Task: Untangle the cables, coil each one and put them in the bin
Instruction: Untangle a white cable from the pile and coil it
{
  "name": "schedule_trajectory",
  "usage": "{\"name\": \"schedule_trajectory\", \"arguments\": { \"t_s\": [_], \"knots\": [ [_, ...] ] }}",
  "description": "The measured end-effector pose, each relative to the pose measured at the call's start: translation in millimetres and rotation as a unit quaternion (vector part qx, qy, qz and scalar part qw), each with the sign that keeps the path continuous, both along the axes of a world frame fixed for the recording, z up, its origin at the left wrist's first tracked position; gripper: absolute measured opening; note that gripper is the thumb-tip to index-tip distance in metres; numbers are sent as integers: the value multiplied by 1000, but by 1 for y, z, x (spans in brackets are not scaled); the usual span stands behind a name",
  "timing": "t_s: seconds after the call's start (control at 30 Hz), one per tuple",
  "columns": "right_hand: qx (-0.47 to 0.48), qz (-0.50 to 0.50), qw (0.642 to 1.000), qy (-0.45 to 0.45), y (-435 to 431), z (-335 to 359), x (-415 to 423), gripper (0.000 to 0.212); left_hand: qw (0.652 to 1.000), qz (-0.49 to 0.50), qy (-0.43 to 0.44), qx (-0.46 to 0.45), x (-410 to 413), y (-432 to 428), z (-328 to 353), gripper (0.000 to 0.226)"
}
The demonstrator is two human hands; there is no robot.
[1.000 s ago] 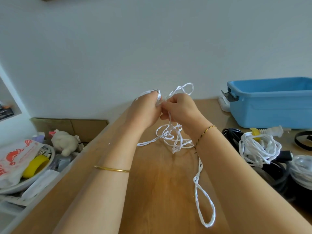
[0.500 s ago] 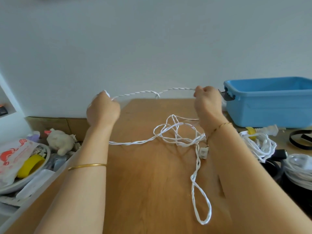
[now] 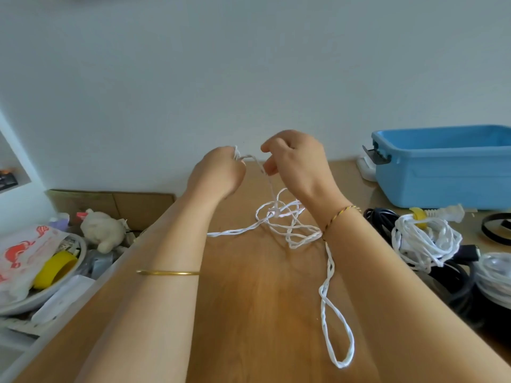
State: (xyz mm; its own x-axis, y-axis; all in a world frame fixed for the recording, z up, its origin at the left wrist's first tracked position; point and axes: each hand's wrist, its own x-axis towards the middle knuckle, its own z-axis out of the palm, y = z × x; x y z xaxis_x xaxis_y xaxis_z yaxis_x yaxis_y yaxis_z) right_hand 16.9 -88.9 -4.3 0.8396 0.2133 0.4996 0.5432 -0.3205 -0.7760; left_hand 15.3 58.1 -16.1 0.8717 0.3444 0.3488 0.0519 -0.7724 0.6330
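Head view, over a wooden surface (image 3: 249, 299): left hand (image 3: 218, 175) raised, grip clamped on one end of a twisted white cable (image 3: 276, 214); right hand (image 3: 300, 164) just beside it, fingers curled at the strand hanging down, grip on it impossible to tell. Remainder of cable tangled on the surface between the forearms, one long loop trailing nearer. Blue bin (image 3: 442, 175) at far right, apart from the cable. Red print on white bag (image 3: 25, 252) at left, unreadable.
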Motion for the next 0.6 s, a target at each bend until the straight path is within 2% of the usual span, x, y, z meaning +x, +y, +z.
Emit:
{"name": "schedule_trajectory", "arguments": {
  "t_s": [0.03,0.1,0.17,0.23,0.3,0.43,0.5,0.53,0.6],
  "knots": [
    [-8,33,999,35,0,3,-3,24,1000,2,-5,17,-1,-2,1,22],
    [-98,75,990,72,-1,1,-4,26,999,-1,-15,49,-4,-5,3,21],
    [-105,97,986,80,-4,-1,-1,11,998,-18,-16,59,-7,-6,5,19],
    [-26,91,993,77,-10,0,5,14,997,-80,6,-14,-14,-10,7,13],
    [58,91,991,82,-18,4,9,18,981,-149,53,-115,-22,-14,11,14],
    [138,131,972,140,-33,4,15,18,913,-283,154,-250,-33,-20,16,26],
    [149,162,958,182,-34,-2,18,14,850,-350,199,-339,-32,-14,15,30],
    [158,177,950,204,-34,-4,18,12,793,-400,224,-401,-30,-10,15,31],
    [188,205,928,247,-31,-6,19,6,626,-503,263,-535,-27,0,14,35]
  ]
}}
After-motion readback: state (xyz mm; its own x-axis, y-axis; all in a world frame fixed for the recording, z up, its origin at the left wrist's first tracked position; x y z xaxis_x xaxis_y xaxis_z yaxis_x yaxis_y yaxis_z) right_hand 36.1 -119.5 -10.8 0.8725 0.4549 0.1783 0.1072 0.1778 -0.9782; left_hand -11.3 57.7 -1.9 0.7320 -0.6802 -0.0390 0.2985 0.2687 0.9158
